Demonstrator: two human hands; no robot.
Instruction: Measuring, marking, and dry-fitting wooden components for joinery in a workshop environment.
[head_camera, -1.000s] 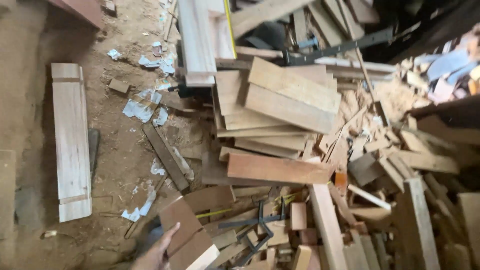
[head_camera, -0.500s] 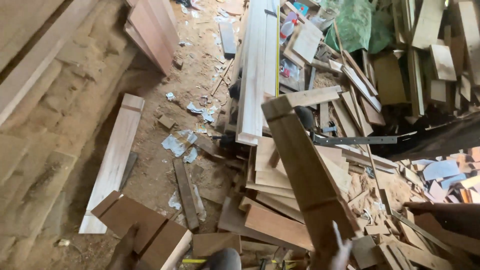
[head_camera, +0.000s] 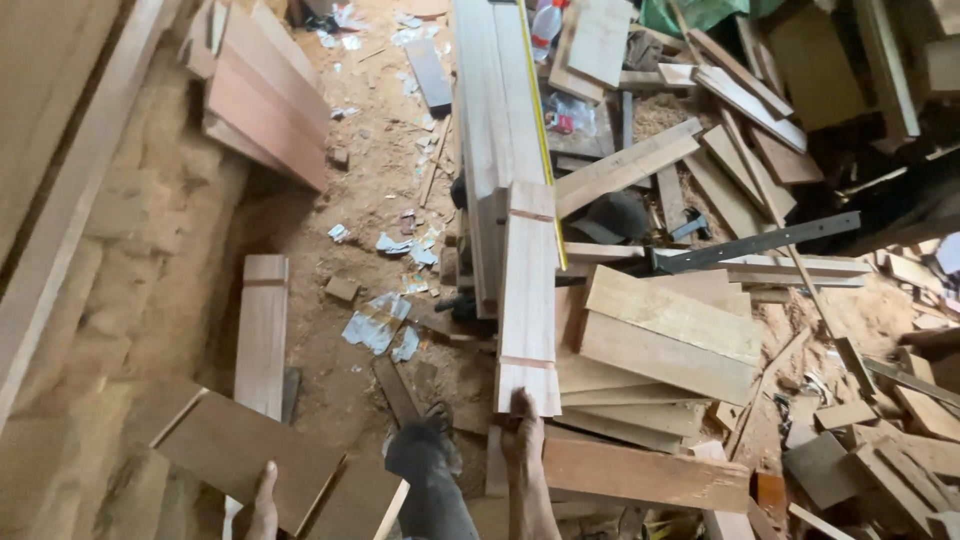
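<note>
My right hand (head_camera: 524, 436) grips the near end of a pale wooden plank (head_camera: 528, 300). The plank runs straight away from me and rests on a heap of cut boards (head_camera: 668, 335), beside a stack of long boards (head_camera: 490, 120). My left hand (head_camera: 265, 498) holds the near edge of a flat brown board (head_camera: 245, 452) low at the left, with a second brown panel (head_camera: 355, 495) next to it. Between my hands I see my dark-clad leg and shoe (head_camera: 430, 470).
A loose plank (head_camera: 262, 335) lies on the sawdust floor at the left, with paper scraps (head_camera: 375, 322) near it. Reddish boards (head_camera: 265, 95) lean at the upper left. A dark metal bar (head_camera: 760, 243) crosses the offcut pile (head_camera: 880, 440) on the right.
The pale plank was tilted up towards me; it now lies flat along the heap with my right hand on its end. My view has swung, and my left hand now shows on the brown board.
</note>
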